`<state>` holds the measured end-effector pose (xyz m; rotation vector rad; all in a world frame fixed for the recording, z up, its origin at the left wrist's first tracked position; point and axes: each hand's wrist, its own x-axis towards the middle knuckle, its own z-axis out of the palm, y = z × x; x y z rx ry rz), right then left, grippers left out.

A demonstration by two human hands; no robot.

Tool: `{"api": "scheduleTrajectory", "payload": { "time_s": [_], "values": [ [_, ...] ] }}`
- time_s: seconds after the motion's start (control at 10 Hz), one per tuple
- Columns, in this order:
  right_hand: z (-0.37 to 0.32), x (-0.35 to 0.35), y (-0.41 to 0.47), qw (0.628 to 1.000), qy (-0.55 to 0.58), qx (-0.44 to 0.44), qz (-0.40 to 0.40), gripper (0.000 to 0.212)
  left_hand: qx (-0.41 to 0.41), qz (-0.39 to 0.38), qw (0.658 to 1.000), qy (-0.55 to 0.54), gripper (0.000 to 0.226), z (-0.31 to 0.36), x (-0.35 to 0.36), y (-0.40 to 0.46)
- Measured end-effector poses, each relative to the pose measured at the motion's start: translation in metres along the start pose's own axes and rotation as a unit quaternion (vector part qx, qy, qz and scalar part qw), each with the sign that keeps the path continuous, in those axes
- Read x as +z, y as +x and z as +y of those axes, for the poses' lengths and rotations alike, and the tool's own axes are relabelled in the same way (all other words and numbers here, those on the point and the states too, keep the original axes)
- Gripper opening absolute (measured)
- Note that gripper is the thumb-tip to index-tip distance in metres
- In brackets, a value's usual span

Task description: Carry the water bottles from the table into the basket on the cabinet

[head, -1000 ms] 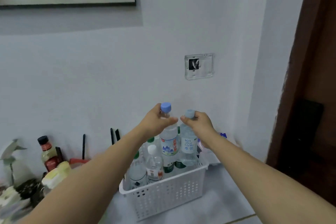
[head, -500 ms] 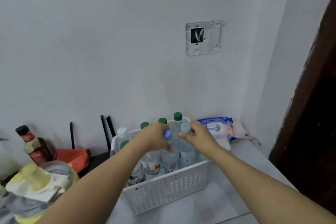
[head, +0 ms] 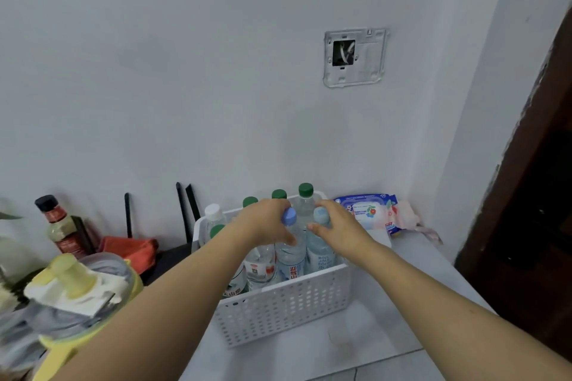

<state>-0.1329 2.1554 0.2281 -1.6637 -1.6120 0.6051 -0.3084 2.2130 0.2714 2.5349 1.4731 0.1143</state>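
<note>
A white perforated basket (head: 278, 309) stands on the pale cabinet top (head: 380, 331) against the wall. Several water bottles stand upright inside it, some with green caps (head: 305, 189) and one with a white cap (head: 213, 212). My left hand (head: 264, 224) grips the neck of a blue-capped bottle (head: 289, 252) standing in the basket's front row. My right hand (head: 339, 230) curls around the neck of a pale-blue-capped bottle (head: 318, 257) right beside it. Both bottles sit low in the basket, bodies touching.
A pack of wet wipes (head: 368, 210) lies behind the basket to the right. On the left are a sauce bottle (head: 58, 226), an orange cloth (head: 130, 249), black antennas (head: 185, 210) and a yellow-lidded container (head: 77, 288). A dark door frame (head: 526, 195) borders the right.
Both hands have lowered the two bottles from above the basket down into its front row. The view has tilted downward.
</note>
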Motion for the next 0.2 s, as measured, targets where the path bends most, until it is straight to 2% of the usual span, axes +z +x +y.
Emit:
{"api": "scheduleTrajectory", "payload": {
  "time_s": [0.2],
  "values": [
    [-0.025,-0.017,-0.02,0.998,-0.057,0.003,-0.004,0.059,0.025,0.106,0.994,-0.001,0.048,0.001,-0.011,-0.028]
  ]
}}
